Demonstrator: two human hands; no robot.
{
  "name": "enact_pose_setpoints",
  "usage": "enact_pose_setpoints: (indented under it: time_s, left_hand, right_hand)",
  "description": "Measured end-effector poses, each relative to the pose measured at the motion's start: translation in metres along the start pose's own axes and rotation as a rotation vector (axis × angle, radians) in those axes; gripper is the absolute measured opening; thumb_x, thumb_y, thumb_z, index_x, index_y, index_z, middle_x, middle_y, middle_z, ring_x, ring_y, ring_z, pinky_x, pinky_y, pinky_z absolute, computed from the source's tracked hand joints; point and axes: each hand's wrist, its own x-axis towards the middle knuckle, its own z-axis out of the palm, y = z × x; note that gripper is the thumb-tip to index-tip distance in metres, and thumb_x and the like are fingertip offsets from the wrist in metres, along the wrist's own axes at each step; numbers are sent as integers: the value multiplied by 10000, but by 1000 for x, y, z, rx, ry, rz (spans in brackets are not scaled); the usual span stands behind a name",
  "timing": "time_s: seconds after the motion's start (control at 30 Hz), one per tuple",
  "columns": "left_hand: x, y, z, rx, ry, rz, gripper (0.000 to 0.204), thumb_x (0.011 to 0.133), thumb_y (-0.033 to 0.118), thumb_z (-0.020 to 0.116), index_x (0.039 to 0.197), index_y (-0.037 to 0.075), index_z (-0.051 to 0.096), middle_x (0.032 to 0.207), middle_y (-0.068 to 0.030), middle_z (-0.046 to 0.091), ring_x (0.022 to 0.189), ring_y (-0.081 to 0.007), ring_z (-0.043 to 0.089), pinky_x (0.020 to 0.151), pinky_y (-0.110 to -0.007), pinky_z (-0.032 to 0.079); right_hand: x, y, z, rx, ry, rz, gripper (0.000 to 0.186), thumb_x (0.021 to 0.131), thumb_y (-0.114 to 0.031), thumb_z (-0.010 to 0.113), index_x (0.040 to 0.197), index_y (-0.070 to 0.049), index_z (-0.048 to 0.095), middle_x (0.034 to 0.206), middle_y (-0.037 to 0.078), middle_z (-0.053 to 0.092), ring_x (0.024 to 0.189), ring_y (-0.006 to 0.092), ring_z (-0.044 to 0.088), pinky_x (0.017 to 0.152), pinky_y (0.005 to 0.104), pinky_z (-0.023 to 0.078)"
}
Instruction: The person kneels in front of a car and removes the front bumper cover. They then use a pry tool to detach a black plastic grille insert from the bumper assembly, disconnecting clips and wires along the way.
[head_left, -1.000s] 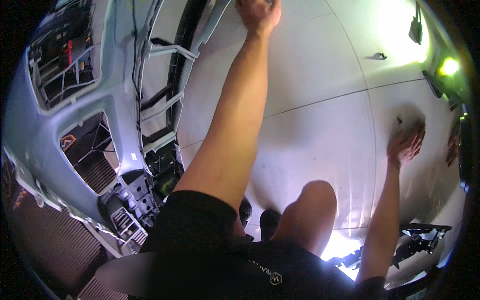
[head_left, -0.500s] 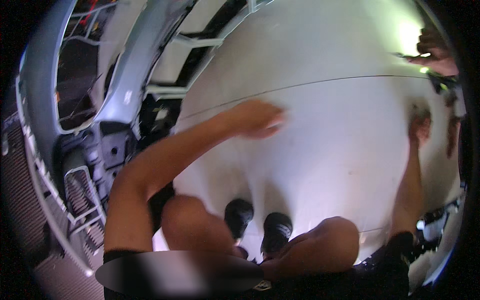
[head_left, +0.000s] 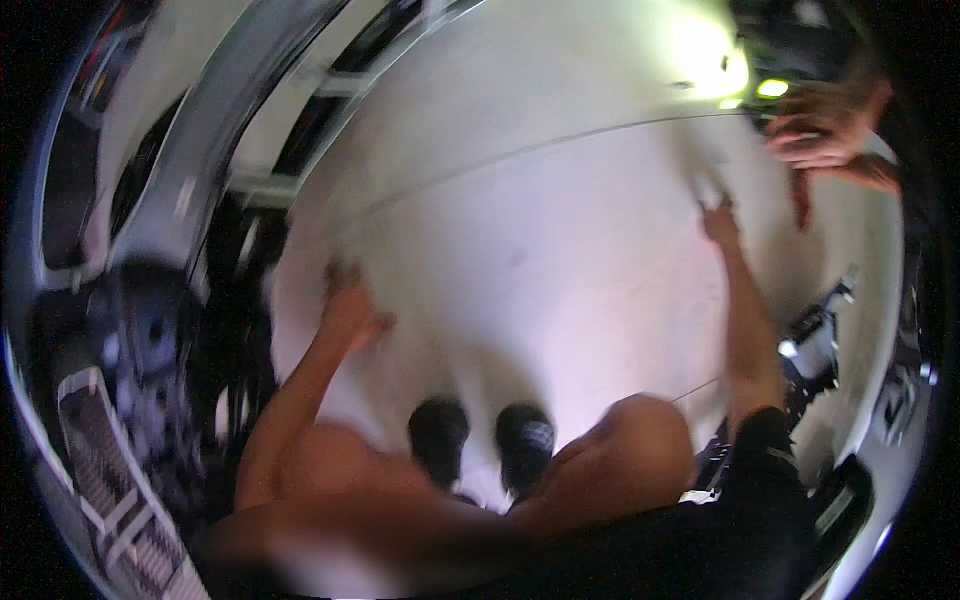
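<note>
My left hand (head_left: pixel 350 305) is low over the pale grey tiled floor (head_left: pixel 500 220), left of center, with fingers apart and nothing visible in them. My right hand (head_left: pixel 720 218) reaches out on the right, at or just above the floor; its fingers are smeared by motion, so I cannot make out whether anything is in them. Beyond it, another person's hand (head_left: pixel 815 135) is beside a glowing yellow-green light (head_left: pixel 773 88). My dark shoes (head_left: pixel 525 445) and bent knees are below.
A grey vehicle body shell (head_left: pixel 205 140) with openings and rails fills the left side, with dark hardware (head_left: pixel 150 350) and a ribbed part lower down. Black and metal parts (head_left: pixel 815 335) lie along the right edge. A bright glare (head_left: pixel 715 65) is at the upper right.
My left hand has come down and back toward me from far forward. My right hand now appears higher and further left. The other person's hand appeared at the right. The view has shifted.
</note>
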Motion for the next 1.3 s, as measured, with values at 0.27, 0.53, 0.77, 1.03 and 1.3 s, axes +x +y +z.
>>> enact_pose_setpoints:
  time_s: [0.27,0.53,0.77,1.03,1.3]
  left_hand:
    - [7,-9,3,-108,43,-57,1093,848,602,702,1500,-167,281,1471,-437,378,1402,-561,365,1198,-555,279]
    - [30,-30,-84,-2570,154,434,580,1013,543,482,1326,74,619,1342,-194,631,1213,-355,608,994,-495,503]
    - [26,-1,-158,-2644,40,717,519,991,559,504,1146,85,650,1090,-133,703,993,-298,663,826,-435,500]
    - [21,40,-185,-483,531,271,492,897,423,706,1243,92,596,1214,-191,674,1146,-368,639,1021,-562,430]
    - [26,70,-127,-84,701,263,1056,861,546,722,1624,95,148,1668,-257,26,1533,-488,91,1165,-732,147]
  right_hand:
    - [-54,-8,16,-237,-3,-94,1013,983,-672,438,1547,124,165,1581,377,240,1444,549,296,1166,554,350]
    - [-67,-38,35,-145,-153,-64,1180,860,-708,623,1622,-35,25,1625,368,100,1504,533,160,1203,597,265]
    - [-206,-50,22,-144,-244,-235,1286,802,-580,788,1623,-76,-64,1663,299,-65,1527,505,89,1118,706,325]
    - [-253,-95,-44,-166,-241,-389,1013,899,-493,720,1611,-61,143,1633,299,180,1504,468,230,1160,652,310]
    - [-342,-146,-122,-326,-228,-738,891,988,-428,619,1629,-109,89,1649,282,141,1517,477,190,1192,629,287]
